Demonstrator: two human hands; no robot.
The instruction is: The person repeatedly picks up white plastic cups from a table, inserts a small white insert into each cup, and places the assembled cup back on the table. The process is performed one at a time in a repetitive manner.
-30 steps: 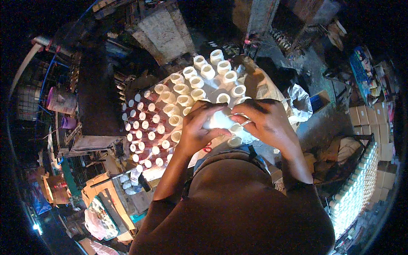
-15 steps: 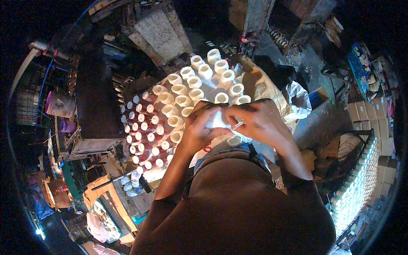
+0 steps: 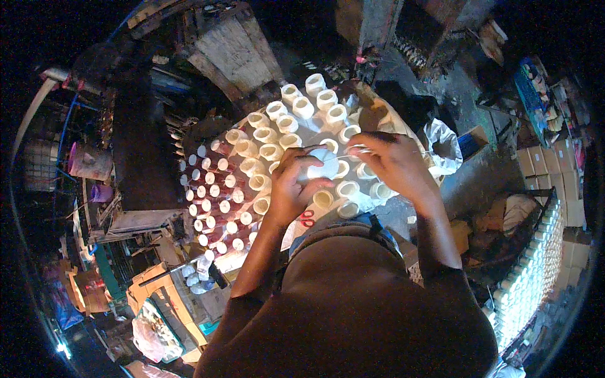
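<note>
White round piece [image 3: 322, 164] gripped between thumb and fingers of left hand [image 3: 293, 184], round face upward, long axis unclear. Right hand [image 3: 396, 162] apart, to piece's right, fingertips bunched; whether pinching strand, cannot tell. Left hand nearer; open white cups [image 3: 348, 189] below both.

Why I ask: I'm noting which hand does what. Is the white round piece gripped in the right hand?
No, the left hand grips the white round piece, while the right hand is apart from it.
</note>
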